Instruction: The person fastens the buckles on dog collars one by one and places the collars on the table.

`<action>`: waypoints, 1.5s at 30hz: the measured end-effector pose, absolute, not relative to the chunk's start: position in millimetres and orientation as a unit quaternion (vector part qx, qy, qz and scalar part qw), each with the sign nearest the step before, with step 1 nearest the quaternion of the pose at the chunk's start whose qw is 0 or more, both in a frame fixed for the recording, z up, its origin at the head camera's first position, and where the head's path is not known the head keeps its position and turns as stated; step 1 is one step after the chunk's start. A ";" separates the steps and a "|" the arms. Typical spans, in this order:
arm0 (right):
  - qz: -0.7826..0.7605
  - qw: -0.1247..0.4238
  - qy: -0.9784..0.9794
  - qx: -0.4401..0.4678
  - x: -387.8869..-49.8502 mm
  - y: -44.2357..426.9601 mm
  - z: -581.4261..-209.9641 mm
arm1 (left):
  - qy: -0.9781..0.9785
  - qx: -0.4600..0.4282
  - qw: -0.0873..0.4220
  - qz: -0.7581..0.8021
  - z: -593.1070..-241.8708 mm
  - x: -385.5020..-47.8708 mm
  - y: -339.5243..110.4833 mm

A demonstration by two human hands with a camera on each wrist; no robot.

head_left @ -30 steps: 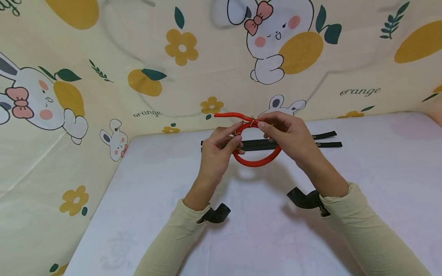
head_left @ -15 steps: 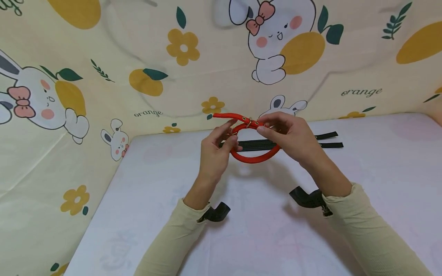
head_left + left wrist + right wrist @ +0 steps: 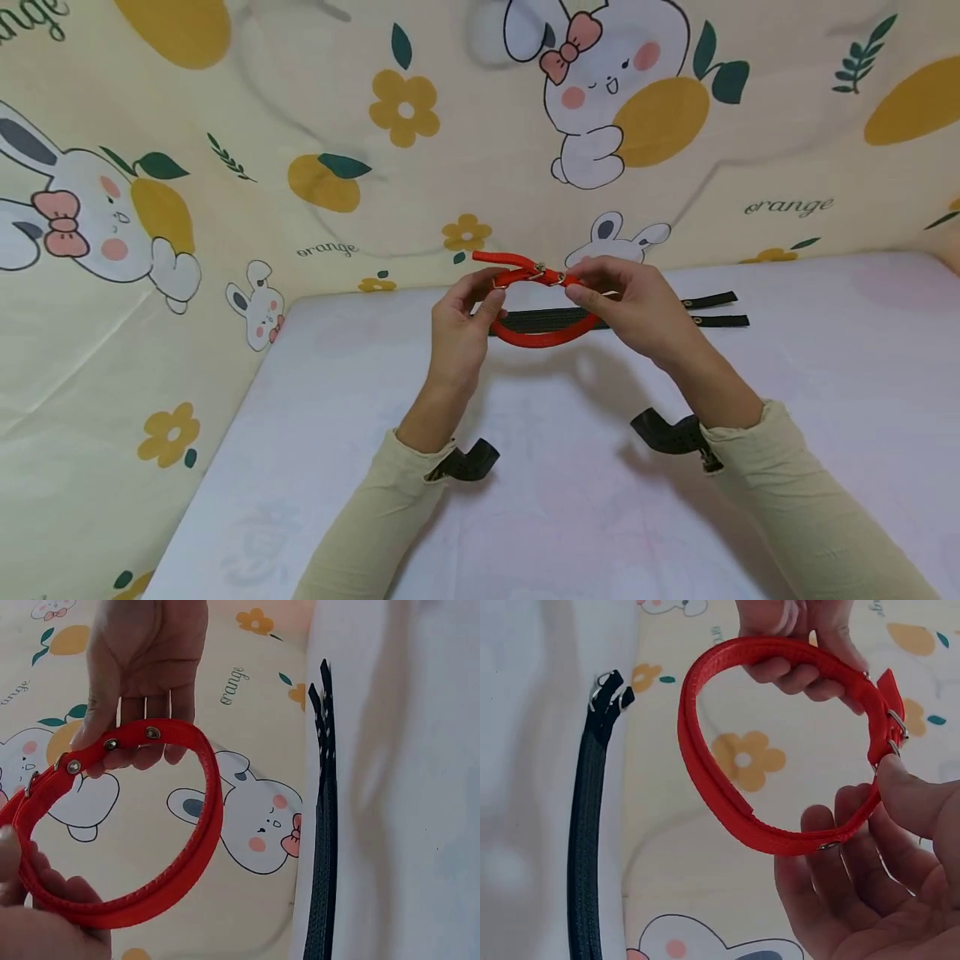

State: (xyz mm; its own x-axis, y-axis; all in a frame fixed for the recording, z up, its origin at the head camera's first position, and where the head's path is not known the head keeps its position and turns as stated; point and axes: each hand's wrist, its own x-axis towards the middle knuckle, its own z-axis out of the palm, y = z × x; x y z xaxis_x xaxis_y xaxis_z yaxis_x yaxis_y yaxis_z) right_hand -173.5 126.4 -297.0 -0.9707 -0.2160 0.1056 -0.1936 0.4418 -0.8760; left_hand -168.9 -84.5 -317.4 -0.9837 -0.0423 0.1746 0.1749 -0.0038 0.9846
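A red buckled strap (image 3: 540, 340), closed into a loop with its free end pointing left, is held up above the table. The left hand (image 3: 463, 333) pinches its left side, and the right hand (image 3: 633, 308) grips it just right of the metal buckle. In the left wrist view, metal eyelets line the red strap (image 3: 196, 862) by the far hand. The right wrist view shows the right thumb pressed near the buckle, with fingers under the red strap (image 3: 705, 776). Black straps (image 3: 543, 320) lie on the table behind the loop, partly hidden by the hands.
The white table (image 3: 375, 400) meets a cream cloth backdrop (image 3: 420, 192) printed with rabbits, oranges and flowers. A black band piece (image 3: 468, 462) sticks out at the left cuff, and another (image 3: 667, 433) at the right cuff.
The loop has tilted and looks flatter from the head view. The left hand has shifted slightly left along with it, and the right hand's grip is now a little farther right of the buckle.
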 end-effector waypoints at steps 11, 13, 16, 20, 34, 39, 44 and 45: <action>-0.479 -0.005 0.860 -0.178 -167.9 123.7 -300.7 | -0.752 -0.101 0.046 -0.649 -331.9 -166.4 -81.2; -0.464 -0.021 0.865 -0.190 -162.4 119.7 -298.1 | -0.766 -0.127 0.042 -0.628 -333.7 -163.2 -79.3; -0.443 -0.043 0.875 -0.191 -154.6 115.6 -296.2 | -0.767 -0.155 0.030 -0.621 -334.8 -158.9 -76.4; -0.447 -0.066 0.869 -0.204 -154.9 112.6 -295.5 | -0.761 -0.146 0.041 -0.631 -333.6 -158.8 -75.5; -0.480 -0.055 0.852 -0.202 -159.8 110.2 -283.0 | -0.717 -0.131 0.128 -0.672 -322.6 -158.4 -74.6; -0.464 -0.060 0.861 -0.197 -159.8 108.9 -283.7 | -0.704 -0.125 0.142 -0.685 -323.0 -159.9 -72.0; -0.446 -0.065 0.869 -0.203 -160.9 106.8 -284.8 | -0.707 -0.122 0.159 -0.678 -323.1 -162.2 -71.7; -0.444 -0.067 0.870 -0.204 -161.3 106.5 -284.9 | -0.706 -0.121 0.160 -0.679 -323.0 -162.8 -71.6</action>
